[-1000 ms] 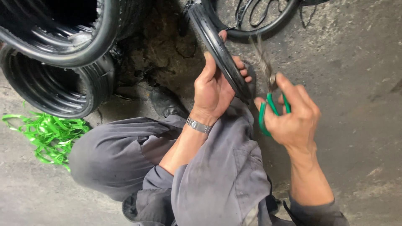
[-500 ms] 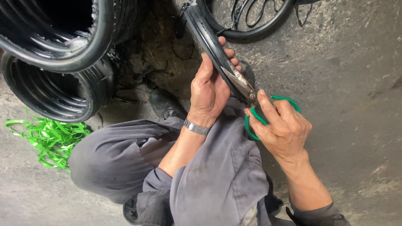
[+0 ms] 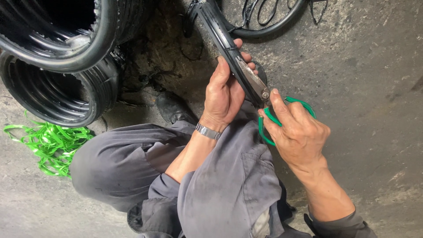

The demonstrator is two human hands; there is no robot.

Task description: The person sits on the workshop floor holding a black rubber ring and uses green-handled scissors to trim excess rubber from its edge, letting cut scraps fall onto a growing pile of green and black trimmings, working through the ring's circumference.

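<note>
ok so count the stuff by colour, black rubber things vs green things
black tyre stacks: 2
black rubber strip being cut: 1
black tyre on the floor: 1
green-handled scissors: 1
green strapping bundle: 1
total: 6

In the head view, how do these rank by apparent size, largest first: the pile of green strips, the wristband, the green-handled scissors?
1. Pile of green strips, on the floor at left.
2. Green-handled scissors, partly hidden by the right hand, so this rank is unsure.
3. Wristband on the left hand's wrist, clearly smallest.
</note>
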